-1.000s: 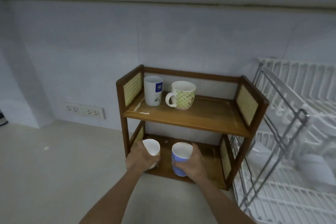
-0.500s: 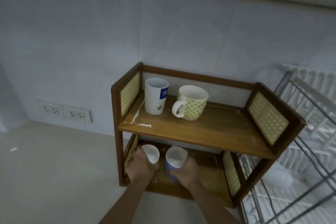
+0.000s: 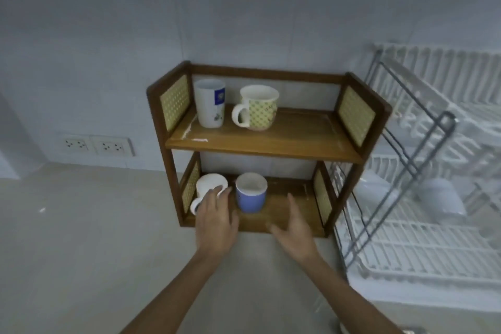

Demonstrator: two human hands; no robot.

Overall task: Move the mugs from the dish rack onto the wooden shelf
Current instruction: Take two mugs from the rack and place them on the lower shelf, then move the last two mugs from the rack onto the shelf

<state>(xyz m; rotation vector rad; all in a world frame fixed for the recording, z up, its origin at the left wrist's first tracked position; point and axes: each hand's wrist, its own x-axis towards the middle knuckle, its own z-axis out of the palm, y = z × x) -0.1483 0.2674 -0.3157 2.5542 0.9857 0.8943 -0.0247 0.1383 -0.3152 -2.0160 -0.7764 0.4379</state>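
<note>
Four mugs stand on the wooden shelf (image 3: 260,148); both the left hand (image 3: 217,214) and right hand (image 3: 294,228) are spread, empty; whether the dish rack (image 3: 423,198) holds more is unclear

Four upright mugs (image 3: 250,192) on wooden shelf (image 3: 265,144), white dish rack (image 3: 423,228) beside

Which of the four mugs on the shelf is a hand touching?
The white mug at the lower tier's left end: left hand fingertips rest on its rim. The other three stand untouched.
</note>
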